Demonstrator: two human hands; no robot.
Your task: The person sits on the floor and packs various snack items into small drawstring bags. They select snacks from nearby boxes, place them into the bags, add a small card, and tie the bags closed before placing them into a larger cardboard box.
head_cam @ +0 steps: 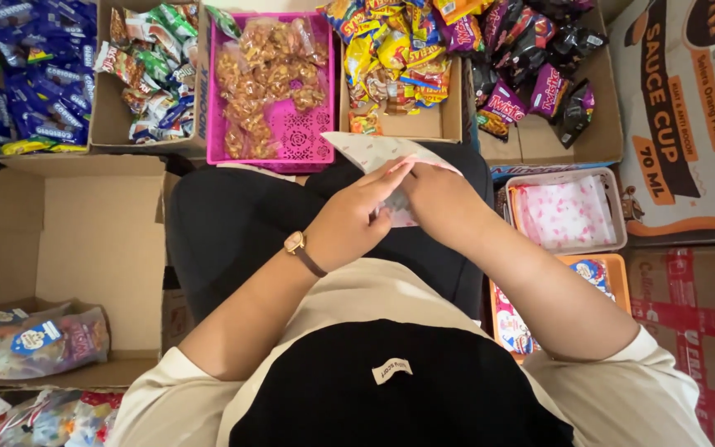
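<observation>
Head view: left hand [356, 222], right hand [440, 203] grip white patterned bag [366, 151] (pink basket [312, 149] behind), both closed on it.

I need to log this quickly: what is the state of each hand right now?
Left hand: closed on the pale patterned bag, fingers pinching it.
Right hand: closed on the same bag, over the lap.
</observation>
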